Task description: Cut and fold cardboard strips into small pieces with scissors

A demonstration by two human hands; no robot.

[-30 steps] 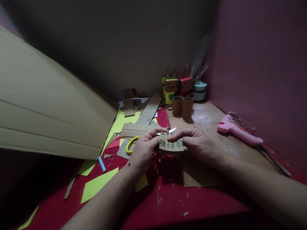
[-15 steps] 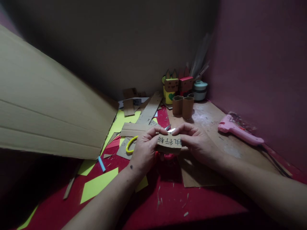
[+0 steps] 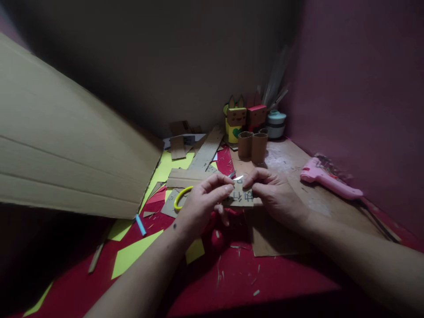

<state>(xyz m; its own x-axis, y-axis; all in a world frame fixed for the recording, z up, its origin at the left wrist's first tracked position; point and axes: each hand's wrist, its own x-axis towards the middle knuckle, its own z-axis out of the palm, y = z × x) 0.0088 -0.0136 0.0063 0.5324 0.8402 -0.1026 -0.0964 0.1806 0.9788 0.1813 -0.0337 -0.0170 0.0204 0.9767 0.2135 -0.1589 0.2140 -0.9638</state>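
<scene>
A small cardboard piece (image 3: 241, 194) with black printed characters is held up at the centre. My right hand (image 3: 273, 194) pinches its right edge between thumb and fingers. On its left side, my left hand (image 3: 206, 198) has thumb and forefinger closed on the piece, with the lower fingers curled beneath. Behind the hands, shiny scissor blades (image 3: 238, 178) show in part, and a yellow loop handle (image 3: 181, 198) lies left of my left hand. Under my right hand rests a flat brown cardboard sheet (image 3: 274, 240).
Cardboard strips (image 3: 207, 150) and yellow paper (image 3: 135, 254) lie on the red surface (image 3: 205, 291). Two cardboard tubes (image 3: 259, 148) stand before box-headed figures (image 3: 236, 119) and a teal jar (image 3: 276, 123). A pink glue gun (image 3: 331, 179) lies right; a large cardboard panel (image 3: 73, 141) stands left.
The cardboard piece has turned, so its thick lower edge no longer shows. My left thumb has shifted up across its left part, and my left lower fingers now show beneath.
</scene>
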